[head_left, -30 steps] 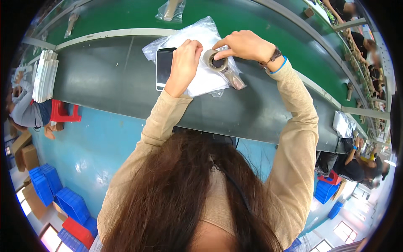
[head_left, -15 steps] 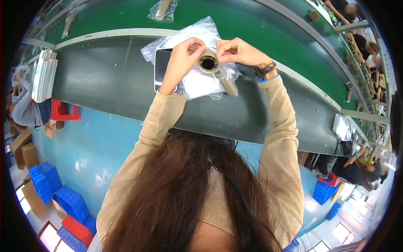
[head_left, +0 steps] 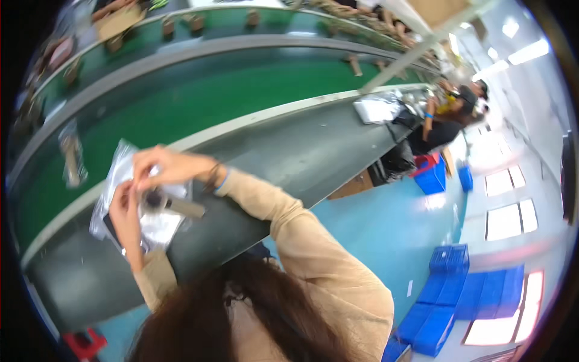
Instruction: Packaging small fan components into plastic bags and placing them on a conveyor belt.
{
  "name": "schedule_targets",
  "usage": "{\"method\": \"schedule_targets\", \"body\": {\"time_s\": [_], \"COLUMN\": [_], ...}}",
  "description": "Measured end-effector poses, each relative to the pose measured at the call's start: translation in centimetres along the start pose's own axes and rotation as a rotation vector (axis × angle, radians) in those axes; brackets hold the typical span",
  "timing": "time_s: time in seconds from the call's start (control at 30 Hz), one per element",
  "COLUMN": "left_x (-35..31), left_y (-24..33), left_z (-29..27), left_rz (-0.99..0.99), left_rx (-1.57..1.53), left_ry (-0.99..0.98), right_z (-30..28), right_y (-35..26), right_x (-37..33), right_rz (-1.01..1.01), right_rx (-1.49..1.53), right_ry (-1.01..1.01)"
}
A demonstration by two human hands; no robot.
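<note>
A beige hair dryer [head_left: 186,209] lies on clear plastic bags [head_left: 166,230] on the dark bench, its round dark opening facing up and blurred. Just past that opening my left hand [head_left: 125,212] and my right hand [head_left: 164,166] come together, thumbs and fingers pinched at the tips. Whatever sits between the fingertips is too small and smeared to name. Beside my left wrist a dark edge of a flat, phone-like device [head_left: 110,228] shows, mostly covered by the hand.
Beyond the bench's pale rail runs a green conveyor belt [head_left: 241,90] carrying a bagged beige part [head_left: 72,158]. Farther right lie white plastic bags [head_left: 377,110], with a co-worker [head_left: 446,123] near them. Blue crates [head_left: 446,295] stand on the floor; a red stool [head_left: 84,344] is at lower left.
The view has swung to the right, so bench and hands now appear at the left. My hands, earlier apart at either side of the dryer's opening, now meet at the fingertips.
</note>
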State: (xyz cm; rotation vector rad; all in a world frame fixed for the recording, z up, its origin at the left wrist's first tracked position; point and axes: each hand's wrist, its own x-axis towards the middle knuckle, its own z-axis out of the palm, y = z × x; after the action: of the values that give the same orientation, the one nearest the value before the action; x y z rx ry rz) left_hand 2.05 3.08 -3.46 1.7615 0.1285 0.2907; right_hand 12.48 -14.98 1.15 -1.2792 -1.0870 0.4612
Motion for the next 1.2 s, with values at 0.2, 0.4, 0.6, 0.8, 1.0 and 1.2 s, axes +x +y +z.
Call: {"method": "schedule_targets", "body": {"time_s": [0.2, 0.4, 0.6, 0.8, 1.0, 1.2], "left_x": [3.0, 2.8, -3.4, -5.4, -6.1, -5.7], "left_y": [0.1, 2.3, 1.0, -2.0, -1.0, -2.4], "left_z": [1.7, 4.1, 3.1, 5.8, 5.9, 6.0], "left_rz": [0.034, 0.199, 0.159, 0.347, 0.357, 0.315], "left_rx": [-0.041, -0.197, 0.414, 0.636, 0.655, 0.622], "left_ry": [-0.087, 0.152, -0.062, -0.22, -0.199, -0.135], "right_z": [1.5, -1.5, -14.6, -23.0, -24.9, -20.6], "right_y": [-0.9, 1.3, 7.4, 11.3, 12.5, 9.9], "right_x": [-2.5, -1.2, 2.9, 2.9, 2.7, -3.7], "right_rz": [-0.052, -0.029, -0.029, 0.525, 0.584, 0.027], "right_rx": [-0.211, -0.399, -0.663, -0.93, -0.851, -0.415], "right_ry": [0.385, 0.883, 1.283, 1.502, 1.412, 1.302]}}
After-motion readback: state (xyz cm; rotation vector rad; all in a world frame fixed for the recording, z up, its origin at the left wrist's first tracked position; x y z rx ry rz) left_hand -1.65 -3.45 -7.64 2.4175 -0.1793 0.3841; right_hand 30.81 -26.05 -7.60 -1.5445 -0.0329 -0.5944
